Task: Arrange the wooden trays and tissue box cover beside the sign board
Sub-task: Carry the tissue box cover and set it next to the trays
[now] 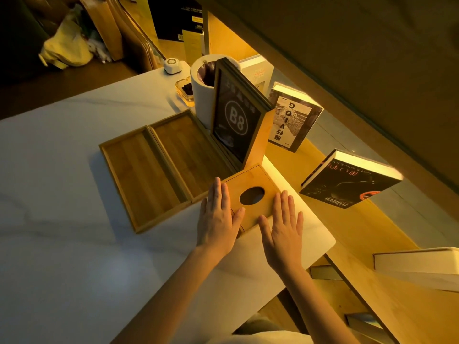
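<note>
Two shallow wooden trays lie side by side on the white table: the left tray (141, 177) and the right tray (188, 147), which touches the base of the upright sign board (236, 120) marked "B8". The wooden tissue box cover (250, 184), with an oval hole in its top, stands just in front of the sign board and against the right tray's corner. My left hand (218, 217) lies flat against the cover's left side, fingers straight. My right hand (283, 224) lies flat on its near right edge. Neither hand grips it.
Behind the sign stand a white cylindrical bin (203, 78), a glass ashtray (185, 91) and a small white device (171, 64). Books (293, 117) (347, 182) lean on the lit wooden shelf to the right. The table edge (327, 247) is close to my right hand.
</note>
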A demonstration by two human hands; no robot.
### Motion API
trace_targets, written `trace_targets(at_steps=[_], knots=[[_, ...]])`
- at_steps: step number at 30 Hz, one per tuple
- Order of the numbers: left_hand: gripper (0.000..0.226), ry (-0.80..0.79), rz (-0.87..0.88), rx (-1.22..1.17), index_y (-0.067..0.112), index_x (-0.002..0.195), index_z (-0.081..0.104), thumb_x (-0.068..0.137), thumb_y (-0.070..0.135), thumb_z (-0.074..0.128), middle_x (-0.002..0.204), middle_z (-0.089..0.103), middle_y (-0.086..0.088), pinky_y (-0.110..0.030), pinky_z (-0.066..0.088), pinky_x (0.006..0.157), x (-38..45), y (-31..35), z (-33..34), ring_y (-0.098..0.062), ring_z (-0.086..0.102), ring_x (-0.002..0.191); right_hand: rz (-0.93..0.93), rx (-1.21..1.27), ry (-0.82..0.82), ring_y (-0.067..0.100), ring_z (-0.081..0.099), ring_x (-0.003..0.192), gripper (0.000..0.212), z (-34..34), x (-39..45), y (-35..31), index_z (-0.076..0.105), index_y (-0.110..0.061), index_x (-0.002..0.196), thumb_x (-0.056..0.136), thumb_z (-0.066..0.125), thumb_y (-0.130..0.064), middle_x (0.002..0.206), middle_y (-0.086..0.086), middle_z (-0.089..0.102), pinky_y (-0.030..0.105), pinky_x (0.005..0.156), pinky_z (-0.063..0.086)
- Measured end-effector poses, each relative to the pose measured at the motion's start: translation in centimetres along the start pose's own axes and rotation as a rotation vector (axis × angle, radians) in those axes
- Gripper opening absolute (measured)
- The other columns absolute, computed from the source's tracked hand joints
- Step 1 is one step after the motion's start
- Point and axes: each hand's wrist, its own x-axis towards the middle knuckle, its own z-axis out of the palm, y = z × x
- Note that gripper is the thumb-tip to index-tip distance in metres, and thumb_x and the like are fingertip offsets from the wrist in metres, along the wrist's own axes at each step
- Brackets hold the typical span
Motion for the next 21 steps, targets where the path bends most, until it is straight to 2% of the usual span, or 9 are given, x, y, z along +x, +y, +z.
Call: trace_targets(at_steps=[7, 10, 14, 17, 21], knots=[[0.074, -0.020, 0.007, -0.012, 0.014, 0.139, -0.010, 0.081, 0.055, 0.013, 0.141, -0.026, 0.001, -0.031, 0.005, 0.112, 2.0, 1.5, 0.4, -0.021, -0.006, 0.141, -0.004, -0.010, 0.029, 0.012, -0.013, 0.139, 0.068, -0.8, 1.9, 1.2, -0.010, -0.026, 0.139, 0.083, 0.008, -0.060, 0.149, -0.009, -0.010, 0.035, 0.112, -0.013], [0.075, -0.030, -0.004, -0.010, 0.014, 0.139, -0.009, 0.081, 0.055, 0.012, 0.150, -0.019, -0.003, -0.033, 0.008, 0.114, 2.6, 2.1, 0.6, -0.022, -0.006, 0.142, -0.018, -0.028, 0.034, 0.011, -0.013, 0.138, 0.067, -1.2, 2.6, 1.8, -0.009, -0.025, 0.139, 0.084, 0.008, -0.059, 0.148, -0.008, -0.010, 0.036, 0.112, -0.012], [0.072, -0.031, 0.004, -0.051, 0.014, 0.140, -0.006, 0.084, 0.053, 0.017, 0.154, -0.010, -0.007, -0.033, 0.009, 0.114, 3.2, 3.0, 0.7, -0.022, -0.005, 0.142, -0.031, -0.036, 0.037, 0.011, -0.013, 0.137, 0.067, -1.8, 3.6, 2.6, -0.007, -0.024, 0.140, 0.085, 0.010, -0.058, 0.148, -0.008, -0.009, 0.037, 0.113, -0.008], [0.068, -0.037, 0.019, -0.068, 0.015, 0.140, -0.006, 0.090, 0.048, 0.025, 0.154, -0.011, -0.005, -0.033, 0.008, 0.114, 3.8, 3.5, 0.7, -0.021, -0.006, 0.142, -0.027, -0.053, 0.028, 0.011, -0.013, 0.137, 0.071, -2.3, 4.4, 3.2, -0.002, -0.022, 0.143, 0.084, 0.009, -0.060, 0.147, -0.009, -0.009, 0.037, 0.113, -0.006], [0.067, -0.031, 0.007, -0.063, 0.015, 0.140, -0.007, 0.090, 0.047, 0.026, 0.154, -0.012, -0.005, -0.034, 0.010, 0.114, 4.2, 4.0, 0.9, -0.022, -0.006, 0.142, -0.039, -0.049, 0.015, 0.010, -0.014, 0.137, 0.070, -2.8, 5.2, 3.6, -0.003, -0.024, 0.143, 0.084, 0.009, -0.060, 0.147, -0.010, -0.010, 0.037, 0.113, -0.007]])
